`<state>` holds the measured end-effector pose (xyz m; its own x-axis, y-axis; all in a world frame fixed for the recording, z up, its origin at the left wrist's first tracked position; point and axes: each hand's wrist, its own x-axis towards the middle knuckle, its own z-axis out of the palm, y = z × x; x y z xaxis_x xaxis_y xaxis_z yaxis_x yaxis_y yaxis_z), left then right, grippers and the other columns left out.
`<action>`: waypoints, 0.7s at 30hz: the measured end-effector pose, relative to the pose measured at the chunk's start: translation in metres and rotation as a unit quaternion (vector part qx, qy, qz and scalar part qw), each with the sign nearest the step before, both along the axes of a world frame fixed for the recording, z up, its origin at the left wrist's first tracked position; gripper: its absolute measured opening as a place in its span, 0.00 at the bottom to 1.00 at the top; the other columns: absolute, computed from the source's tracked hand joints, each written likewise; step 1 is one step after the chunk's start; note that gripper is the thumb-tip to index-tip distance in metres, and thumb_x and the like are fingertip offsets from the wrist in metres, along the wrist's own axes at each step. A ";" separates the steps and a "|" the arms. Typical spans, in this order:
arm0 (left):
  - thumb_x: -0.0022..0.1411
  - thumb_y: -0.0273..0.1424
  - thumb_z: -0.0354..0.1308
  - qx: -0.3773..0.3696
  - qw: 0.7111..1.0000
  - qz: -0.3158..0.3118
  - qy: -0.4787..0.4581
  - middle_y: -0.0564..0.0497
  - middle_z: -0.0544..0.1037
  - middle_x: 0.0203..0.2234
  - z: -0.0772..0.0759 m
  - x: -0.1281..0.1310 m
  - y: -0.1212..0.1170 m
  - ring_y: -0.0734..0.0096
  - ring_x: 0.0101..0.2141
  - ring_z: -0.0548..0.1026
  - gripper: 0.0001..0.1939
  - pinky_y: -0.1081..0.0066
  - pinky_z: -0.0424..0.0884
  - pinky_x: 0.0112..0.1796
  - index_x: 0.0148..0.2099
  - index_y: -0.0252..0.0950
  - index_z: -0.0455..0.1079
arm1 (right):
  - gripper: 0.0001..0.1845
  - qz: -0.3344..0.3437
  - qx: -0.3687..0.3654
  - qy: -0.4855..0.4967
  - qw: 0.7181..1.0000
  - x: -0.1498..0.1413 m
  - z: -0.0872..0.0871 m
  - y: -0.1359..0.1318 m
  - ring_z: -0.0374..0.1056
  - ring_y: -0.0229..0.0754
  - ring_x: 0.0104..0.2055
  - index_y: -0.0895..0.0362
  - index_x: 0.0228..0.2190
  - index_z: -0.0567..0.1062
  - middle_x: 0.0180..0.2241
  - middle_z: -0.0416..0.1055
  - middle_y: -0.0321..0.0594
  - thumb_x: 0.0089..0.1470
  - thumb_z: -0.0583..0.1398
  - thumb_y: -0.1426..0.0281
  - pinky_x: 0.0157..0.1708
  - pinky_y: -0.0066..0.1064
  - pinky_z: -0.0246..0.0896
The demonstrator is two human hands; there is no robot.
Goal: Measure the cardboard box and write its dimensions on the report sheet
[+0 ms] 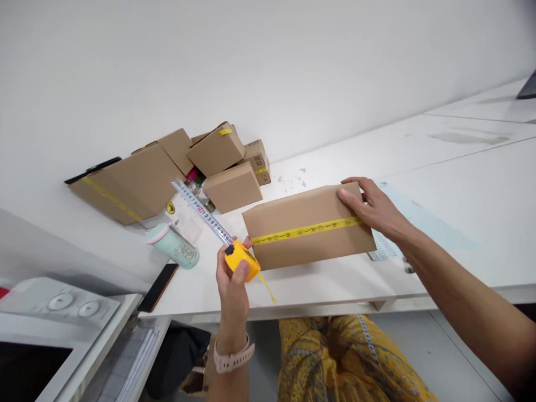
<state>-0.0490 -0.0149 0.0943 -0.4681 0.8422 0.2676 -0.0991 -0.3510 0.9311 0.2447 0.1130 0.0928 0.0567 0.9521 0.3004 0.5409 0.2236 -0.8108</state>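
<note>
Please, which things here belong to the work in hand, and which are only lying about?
In use:
tape measure, in the left hand
cardboard box, held by the right hand

Apparently lying about:
mint tumbler
flat black item
other cardboard boxes

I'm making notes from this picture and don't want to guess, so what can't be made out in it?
All in the head view:
- Cardboard box: its far side is hidden behind the taped face; lettering on its yellow tape is too small.
- Right hand: fingers partly hidden by the box.
- Left hand: fingers partly hidden by the tape measure.
- Printed sheet: text too small.
- Dark object: cut off by the right edge.
</note>
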 end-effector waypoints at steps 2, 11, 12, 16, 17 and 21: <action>0.46 0.43 0.73 0.017 0.999 -0.022 0.017 0.42 0.80 0.44 0.005 0.017 -0.011 0.61 0.40 0.76 0.36 0.71 0.72 0.34 0.55 0.38 0.67 | 0.30 -0.002 0.003 0.003 1.000 -0.005 0.006 0.009 0.68 0.53 0.45 0.47 0.53 0.68 0.56 0.67 0.47 0.58 0.54 0.42 0.41 0.42 0.66; 0.40 0.37 0.75 -0.150 0.913 -0.381 0.001 0.44 0.75 0.46 -0.041 0.087 -0.035 0.66 0.34 0.72 0.40 0.69 0.70 0.33 0.56 0.40 0.65 | 0.25 0.060 -0.011 0.050 0.997 -0.015 0.013 0.024 0.70 0.51 0.38 0.49 0.45 0.68 0.41 0.74 0.44 0.59 0.53 0.43 0.33 0.39 0.65; 0.40 0.37 0.75 -0.150 0.910 -0.386 0.005 0.44 0.75 0.45 -0.044 0.087 -0.030 0.62 0.38 0.73 0.41 0.68 0.71 0.35 0.56 0.39 0.65 | 0.25 0.064 -0.015 0.047 0.997 -0.014 0.015 0.029 0.70 0.51 0.38 0.49 0.45 0.68 0.41 0.74 0.44 0.59 0.53 0.43 0.32 0.39 0.65; 0.42 0.43 0.75 -0.126 0.919 -0.374 -0.002 0.43 0.76 0.43 -0.051 0.082 -0.013 0.51 0.47 0.73 0.40 0.61 0.70 0.43 0.55 0.37 0.66 | 0.27 0.079 -0.043 0.049 0.995 -0.010 0.019 0.051 0.71 0.51 0.37 0.50 0.44 0.69 0.39 0.75 0.44 0.57 0.54 0.42 0.29 0.37 0.64; 0.42 0.44 0.75 -0.123 0.919 -0.374 -0.008 0.43 0.76 0.43 -0.051 0.081 -0.011 0.51 0.47 0.73 0.40 0.60 0.70 0.43 0.55 0.37 0.66 | 0.27 0.083 -0.044 0.050 0.994 -0.009 0.020 0.055 0.71 0.51 0.37 0.50 0.44 0.69 0.39 0.75 0.44 0.56 0.54 0.42 0.30 0.37 0.64; 0.43 0.47 0.75 -0.137 0.913 -0.382 -0.027 0.42 0.75 0.44 -0.052 0.081 -0.010 0.51 0.46 0.74 0.41 0.60 0.70 0.42 0.55 0.37 0.66 | 0.22 0.099 -0.007 0.040 0.994 -0.007 0.025 0.063 0.70 0.51 0.40 0.51 0.39 0.72 0.41 0.76 0.43 0.57 0.57 0.46 0.33 0.37 0.65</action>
